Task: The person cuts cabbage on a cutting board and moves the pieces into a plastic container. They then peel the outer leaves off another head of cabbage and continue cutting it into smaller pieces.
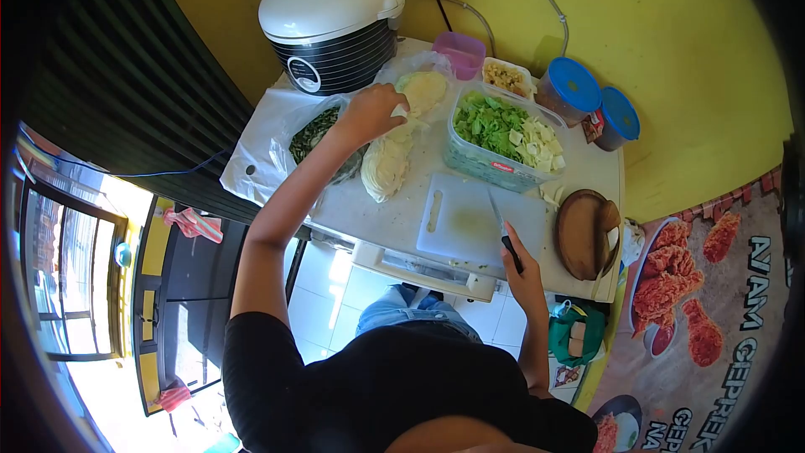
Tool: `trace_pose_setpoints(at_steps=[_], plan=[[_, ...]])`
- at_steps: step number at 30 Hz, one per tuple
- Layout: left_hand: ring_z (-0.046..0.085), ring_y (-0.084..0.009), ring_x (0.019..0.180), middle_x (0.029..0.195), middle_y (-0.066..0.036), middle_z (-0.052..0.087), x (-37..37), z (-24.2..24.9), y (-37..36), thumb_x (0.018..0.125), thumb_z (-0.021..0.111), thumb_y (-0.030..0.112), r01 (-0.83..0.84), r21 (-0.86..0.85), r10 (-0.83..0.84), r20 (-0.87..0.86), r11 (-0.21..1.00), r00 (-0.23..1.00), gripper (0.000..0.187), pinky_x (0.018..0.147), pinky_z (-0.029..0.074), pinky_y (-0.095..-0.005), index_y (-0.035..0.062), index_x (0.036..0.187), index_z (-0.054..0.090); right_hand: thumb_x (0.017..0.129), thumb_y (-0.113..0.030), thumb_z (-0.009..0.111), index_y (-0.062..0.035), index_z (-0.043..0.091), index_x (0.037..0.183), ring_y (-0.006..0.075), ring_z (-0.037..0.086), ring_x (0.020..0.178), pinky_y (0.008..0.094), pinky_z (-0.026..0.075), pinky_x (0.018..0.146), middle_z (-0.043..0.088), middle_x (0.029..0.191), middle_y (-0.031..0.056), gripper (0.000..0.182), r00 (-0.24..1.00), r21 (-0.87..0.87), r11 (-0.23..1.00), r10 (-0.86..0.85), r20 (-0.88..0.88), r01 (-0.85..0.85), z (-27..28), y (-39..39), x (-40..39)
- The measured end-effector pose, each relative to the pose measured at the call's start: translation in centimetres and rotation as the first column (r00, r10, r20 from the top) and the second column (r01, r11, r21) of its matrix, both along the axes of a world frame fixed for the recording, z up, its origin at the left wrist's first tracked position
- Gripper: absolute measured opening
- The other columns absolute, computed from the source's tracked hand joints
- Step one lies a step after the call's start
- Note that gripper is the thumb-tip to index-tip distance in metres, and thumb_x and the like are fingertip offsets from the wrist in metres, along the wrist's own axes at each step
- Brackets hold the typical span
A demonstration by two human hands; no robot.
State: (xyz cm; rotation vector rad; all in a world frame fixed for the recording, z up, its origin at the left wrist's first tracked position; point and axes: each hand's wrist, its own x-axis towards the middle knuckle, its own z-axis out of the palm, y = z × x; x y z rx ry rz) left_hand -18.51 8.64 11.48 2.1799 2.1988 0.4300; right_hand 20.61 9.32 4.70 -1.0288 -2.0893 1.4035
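Observation:
My left hand reaches across the table and grips pale cabbage leaves at the far side; a second cabbage piece lies just below it. My right hand holds a black-handled knife with its blade resting on the white cutting board. A clear tub of chopped green and white cabbage stands behind the board.
A white rice cooker stands at the back left. A bag of dark greens lies by my left arm. A pink container, a small food tub, two blue-lidded jars and a wooden mortar ring the table.

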Motion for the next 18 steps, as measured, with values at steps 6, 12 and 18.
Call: trace_pose_setpoints(at_steps=[6, 12, 18], plan=[[0.065, -0.0346, 0.091, 0.095, -0.018, 0.068, 1.3, -0.5, -1.0, 0.08, 0.069, 0.032, -0.329, -0.183, 0.339, 0.026, 0.927, 0.941, 0.033, 0.08, 0.051, -0.0438, 0.0081, 0.102, 0.069, 0.099, -0.015, 0.051, -0.0099, 0.043, 0.143, 0.0104, 0.049, 0.102, 0.0235, 0.039, 0.092, 0.055, 0.13, 0.0082, 0.045, 0.997, -0.119, 0.992, -0.035, 0.065, 0.042, 0.8, -0.9, -0.1], [0.067, -0.0354, 0.084, 0.086, -0.02, 0.067, 2.3, -2.2, -1.5, 0.081, 0.069, 0.029, -0.304, 0.015, 0.302, 0.078, 0.953, 0.95, 0.029, 0.073, 0.054, -0.0437, 0.0069, 0.099, 0.068, 0.099, -0.016, 0.051, -0.0101, 0.043, 0.143, 0.0117, 0.05, 0.102, 0.0241, 0.039, 0.092, 0.055, 0.132, 0.0106, 0.046, 0.999, -0.132, 0.991, 0.011, 0.042, -0.005, 1.1, -1.5, -0.7], [0.067, -0.0365, 0.079, 0.09, -0.017, 0.07, 7.4, 2.6, -5.5, 0.087, 0.066, 0.018, -0.312, 0.265, 0.237, 0.28, 0.913, 0.93, 0.021, 0.071, 0.053, -0.0393, 0.0064, 0.103, 0.069, 0.099, -0.015, 0.05, -0.0156, 0.042, 0.144, 0.0106, 0.05, 0.086, 0.025, 0.043, 0.086, 0.059, 0.127, 0.0094, 0.045, 0.998, -0.104, 0.994, -0.034, 0.046, 0.039, 0.6, -1.7, 0.0]])
